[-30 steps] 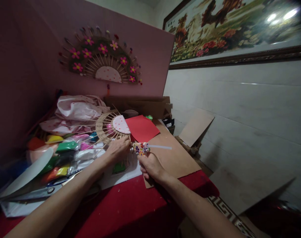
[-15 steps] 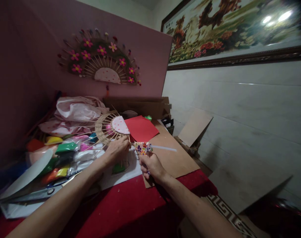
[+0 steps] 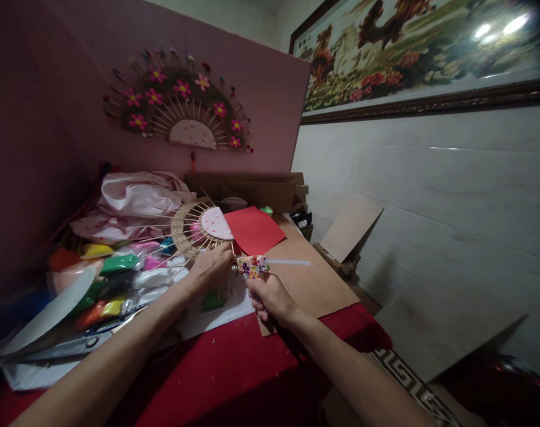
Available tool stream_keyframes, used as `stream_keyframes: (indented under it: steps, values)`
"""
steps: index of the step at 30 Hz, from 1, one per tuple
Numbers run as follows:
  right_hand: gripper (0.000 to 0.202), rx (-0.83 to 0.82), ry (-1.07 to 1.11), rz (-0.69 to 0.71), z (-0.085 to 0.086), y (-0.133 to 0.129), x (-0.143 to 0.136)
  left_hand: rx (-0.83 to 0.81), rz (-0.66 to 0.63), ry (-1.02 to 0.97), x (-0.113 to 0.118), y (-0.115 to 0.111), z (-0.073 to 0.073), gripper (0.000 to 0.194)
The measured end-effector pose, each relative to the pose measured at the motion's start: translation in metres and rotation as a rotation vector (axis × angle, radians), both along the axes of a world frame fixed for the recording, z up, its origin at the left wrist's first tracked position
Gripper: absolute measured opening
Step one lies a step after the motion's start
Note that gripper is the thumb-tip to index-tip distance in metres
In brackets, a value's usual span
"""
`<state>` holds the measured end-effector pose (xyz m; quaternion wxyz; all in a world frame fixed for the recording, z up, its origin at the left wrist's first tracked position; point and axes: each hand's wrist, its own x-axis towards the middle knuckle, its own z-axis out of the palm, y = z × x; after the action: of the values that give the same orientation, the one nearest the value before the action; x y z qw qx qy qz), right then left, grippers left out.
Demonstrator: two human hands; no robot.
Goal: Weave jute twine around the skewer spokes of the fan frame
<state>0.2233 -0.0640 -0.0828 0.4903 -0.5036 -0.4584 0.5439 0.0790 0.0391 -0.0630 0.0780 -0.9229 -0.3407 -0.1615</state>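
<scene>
- Stick fan (image 3: 184, 231) located at and just beyond the left hand; spokes crossed by a twine band, a dotted half-disc (image 3: 216, 223) set at the centre.
- Left hand (image 3: 212, 265): fingers drawn together, lower sticks of the fan held at the fingertips; exact pinch hidden.
- Right hand (image 3: 272, 295): fingers curled closed, grip of the flower-patterned glue gun (image 3: 253, 265) held; nozzle end pointed towards the left hand.
- Translucent glue stick (image 3: 289, 262) seen protruding from the gun's rear, above the right hand.
- Red sheet (image 3: 255, 230) laid beyond the hands, on brown cardboard (image 3: 326, 290) that extends right of the right hand.
- Containers: clear packets left of the left hand, filled with coloured material: green packet (image 3: 119, 264), yellow packet (image 3: 97, 249), others orange, pink, black and white. Seals not resolvable.
- Scissors (image 3: 74, 349) placed near the left forearm, below the packets.
- Dotted cloth (image 3: 140, 193) heaped beyond the packets.
- Flowered fan (image 3: 181, 89) mounted on the pink panel (image 3: 270, 83), well beyond both hands.
</scene>
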Motion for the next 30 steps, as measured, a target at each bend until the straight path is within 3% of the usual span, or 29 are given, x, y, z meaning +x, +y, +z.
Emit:
stream_keyframes:
  steps: [30]
  values:
    - [0.012,0.031,-0.084,-0.035,0.0005,-0.0010,-0.0026,0.042,-0.012,-0.013,0.0031,0.0032,-0.0031,0.022]
